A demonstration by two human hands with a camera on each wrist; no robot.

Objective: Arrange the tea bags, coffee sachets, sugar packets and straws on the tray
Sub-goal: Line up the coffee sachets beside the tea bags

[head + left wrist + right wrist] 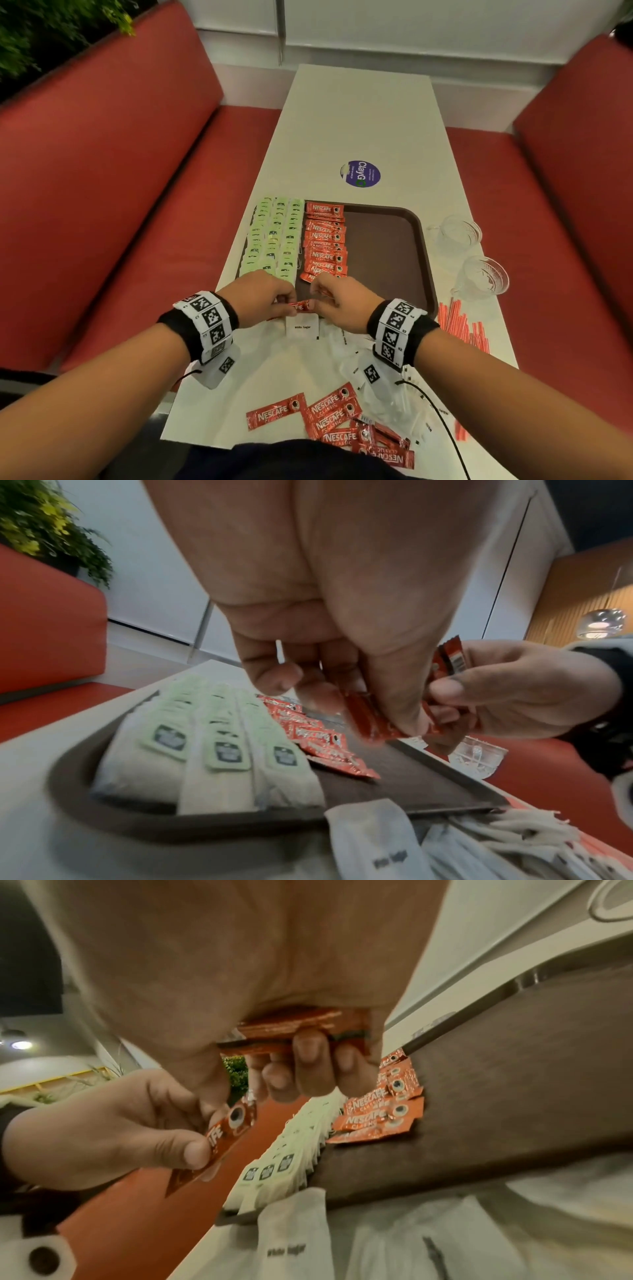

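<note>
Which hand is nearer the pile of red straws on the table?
Right. The right hand is at the tray's near edge, the red straws off to its right. The left hand is farther left, beyond the shared coffee sachet.

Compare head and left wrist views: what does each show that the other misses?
Head only: loose coffee sachets at the near table edge, red straws, purple sticker. Left wrist only: hanging lamp. Both: left hand and right hand gripping sachets over the tray, beside the green tea bags.
</note>
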